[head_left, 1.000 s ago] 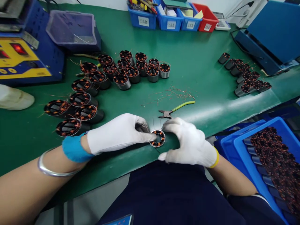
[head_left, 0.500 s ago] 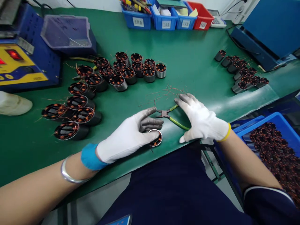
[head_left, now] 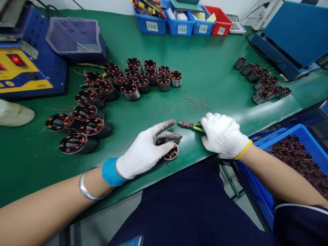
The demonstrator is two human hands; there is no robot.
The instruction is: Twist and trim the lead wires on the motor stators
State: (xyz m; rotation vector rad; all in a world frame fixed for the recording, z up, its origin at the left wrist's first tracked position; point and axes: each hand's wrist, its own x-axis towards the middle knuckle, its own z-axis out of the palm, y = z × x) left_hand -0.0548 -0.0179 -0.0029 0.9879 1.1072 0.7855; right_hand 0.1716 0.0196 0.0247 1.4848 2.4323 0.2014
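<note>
My left hand (head_left: 150,147), in a white glove with grey fingertips, is at a motor stator (head_left: 174,153) standing by the table's near edge. The thumb lies over the stator's rim, and the fingers reach along its far side, partly stretched. A short wire end sticks out at its near side. My right hand (head_left: 221,135), gloved in white with a yellow cuff, is closed around the green handles of the cutting pliers (head_left: 186,125). Their dark jaws point left, closed or nearly so, just beyond the left fingertips. Loose copper wire scraps (head_left: 189,102) lie past the pliers.
Several stators (head_left: 130,89) stand in a group at left, others (head_left: 261,97) at right. A blue crate (head_left: 302,131) full of stators is at lower right. Tool bins (head_left: 153,26) line the back. A blue-yellow device (head_left: 28,75) and a purple bin (head_left: 74,51) are at left.
My right hand has gone from spread over the opened pliers to closed around their handles; the pliers' handles have come together and the tool has shifted right. My left hand stays at the stator.
</note>
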